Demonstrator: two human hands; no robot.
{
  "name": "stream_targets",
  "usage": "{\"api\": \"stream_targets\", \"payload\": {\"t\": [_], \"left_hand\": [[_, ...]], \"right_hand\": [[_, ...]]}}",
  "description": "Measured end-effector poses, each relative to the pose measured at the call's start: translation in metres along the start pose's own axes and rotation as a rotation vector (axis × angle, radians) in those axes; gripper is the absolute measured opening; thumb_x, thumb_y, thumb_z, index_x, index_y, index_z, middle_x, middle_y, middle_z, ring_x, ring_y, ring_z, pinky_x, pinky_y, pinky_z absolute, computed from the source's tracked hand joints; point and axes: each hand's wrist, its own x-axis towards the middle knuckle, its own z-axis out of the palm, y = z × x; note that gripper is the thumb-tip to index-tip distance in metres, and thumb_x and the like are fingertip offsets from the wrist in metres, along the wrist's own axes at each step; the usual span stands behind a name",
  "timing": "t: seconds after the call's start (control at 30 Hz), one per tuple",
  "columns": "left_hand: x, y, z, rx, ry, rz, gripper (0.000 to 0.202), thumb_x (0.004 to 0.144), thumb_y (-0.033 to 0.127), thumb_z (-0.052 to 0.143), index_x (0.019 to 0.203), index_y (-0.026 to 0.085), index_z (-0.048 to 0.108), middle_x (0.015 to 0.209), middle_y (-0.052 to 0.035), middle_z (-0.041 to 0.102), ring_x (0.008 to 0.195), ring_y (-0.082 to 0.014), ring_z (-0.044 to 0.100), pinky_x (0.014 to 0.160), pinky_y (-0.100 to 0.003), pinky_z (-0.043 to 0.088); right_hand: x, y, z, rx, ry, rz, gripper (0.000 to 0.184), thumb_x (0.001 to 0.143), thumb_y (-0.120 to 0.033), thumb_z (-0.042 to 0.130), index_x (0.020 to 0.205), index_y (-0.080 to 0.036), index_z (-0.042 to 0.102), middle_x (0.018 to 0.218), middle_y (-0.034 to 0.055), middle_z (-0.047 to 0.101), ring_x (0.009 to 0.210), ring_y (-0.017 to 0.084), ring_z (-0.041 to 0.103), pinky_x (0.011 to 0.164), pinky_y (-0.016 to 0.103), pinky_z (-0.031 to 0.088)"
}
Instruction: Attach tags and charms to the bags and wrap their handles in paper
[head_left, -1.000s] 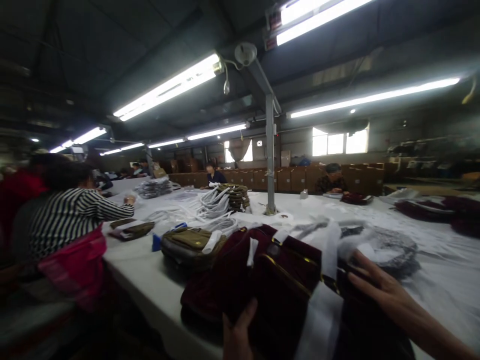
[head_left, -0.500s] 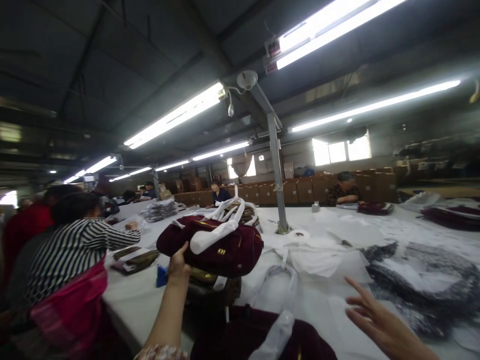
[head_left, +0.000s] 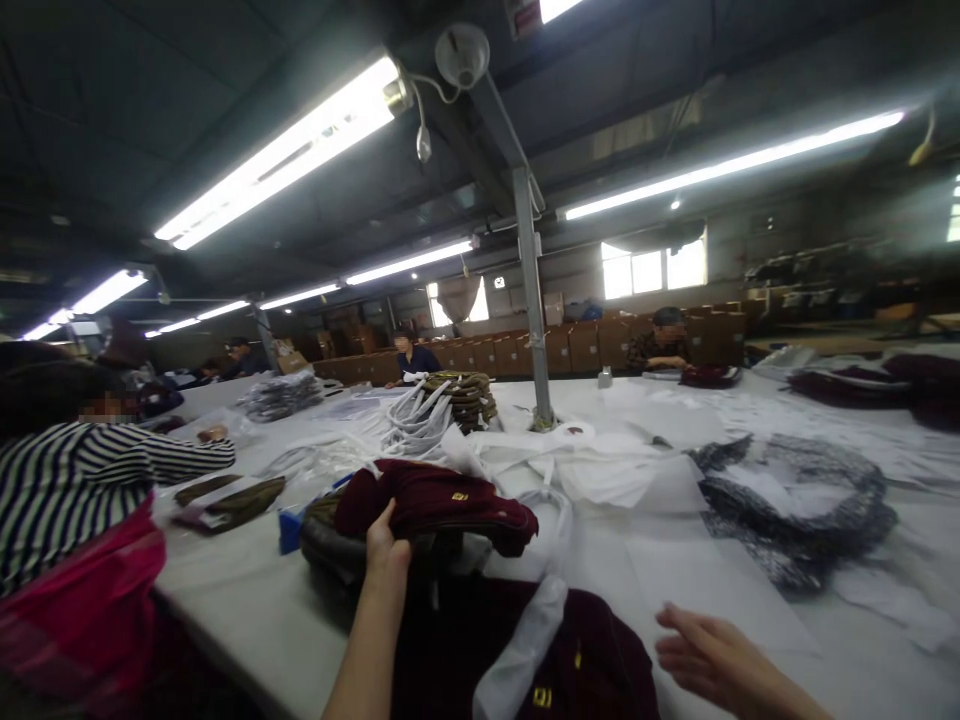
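My left hand (head_left: 386, 545) grips the near edge of a maroon handbag (head_left: 442, 505) with a small gold emblem, its thumb side against the fabric. That bag lies over an olive-coloured bag (head_left: 326, 535), tilted down to the right. Closer to me rests a second maroon bag (head_left: 600, 650), its handle (head_left: 525, 640) wrapped in white. To the right of it, my right hand (head_left: 701, 645) hovers over the white table (head_left: 720, 600), fingers stretched out and holding nothing.
A blue object (head_left: 290, 530) sits left of the bags. Behind stand stacked olive bags (head_left: 469, 395) with white-wrapped handles. Dark crinkled material (head_left: 795, 500) lies at right, near a metal post (head_left: 531, 300). A co-worker in a striped sleeve (head_left: 172, 455) is at left.
The maroon bag in my left hand has come down onto the olive bag, its white-wrapped handles now mostly out of sight. My right hand has moved lower. The view has shifted right.
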Motion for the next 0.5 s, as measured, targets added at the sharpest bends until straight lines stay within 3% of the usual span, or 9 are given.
{"api": "stream_targets", "payload": {"t": [0.1, 0.2, 0.33, 0.5], "left_hand": [[-0.016, -0.014, 0.019, 0.008, -0.058, -0.071, 0.034, 0.082, 0.013, 0.049, 0.115, 0.008, 0.055, 0.090, -0.0107, 0.070, 0.081, -0.0215, 0.067, 0.085, -0.040, 0.052], [-0.041, -0.028, 0.009, 0.010, -0.135, -0.158, 0.035, 0.084, 0.017, 0.048, 0.117, 0.008, 0.055, 0.091, -0.0121, 0.071, 0.086, -0.0228, 0.067, 0.088, -0.040, 0.050], [-0.073, -0.043, -0.046, 0.030, -0.167, -0.305, 0.038, 0.086, 0.021, 0.043, 0.121, 0.008, 0.052, 0.092, -0.0135, 0.071, 0.091, -0.0237, 0.066, 0.092, -0.040, 0.048], [-0.102, -0.057, -0.119, 0.311, 0.065, -0.398, 0.043, 0.075, 0.027, 0.060, 0.118, 0.019, 0.057, 0.095, -0.0095, 0.071, 0.099, -0.0296, 0.061, 0.088, -0.042, 0.051]], "right_hand": [[0.009, -0.035, 0.077, 0.256, -0.211, 0.123, 0.057, 0.071, -0.064, 0.056, 0.092, -0.011, 0.054, 0.081, 0.0141, 0.067, 0.075, 0.020, 0.067, 0.076, 0.030, 0.053], [0.013, -0.059, 0.113, 0.437, -0.433, 0.105, 0.054, 0.077, -0.063, 0.050, 0.095, -0.013, 0.056, 0.083, 0.0117, 0.068, 0.081, 0.023, 0.066, 0.080, 0.038, 0.051], [0.018, -0.054, 0.107, 0.573, -0.463, 0.047, 0.039, 0.080, -0.047, 0.055, 0.100, -0.013, 0.060, 0.091, 0.0093, 0.070, 0.091, 0.025, 0.065, 0.085, 0.041, 0.049], [0.022, -0.010, 0.079, 0.490, -0.390, 0.215, 0.025, 0.078, -0.031, 0.058, 0.088, -0.010, 0.064, 0.078, 0.0093, 0.072, 0.079, 0.022, 0.068, 0.083, 0.034, 0.052]]}}
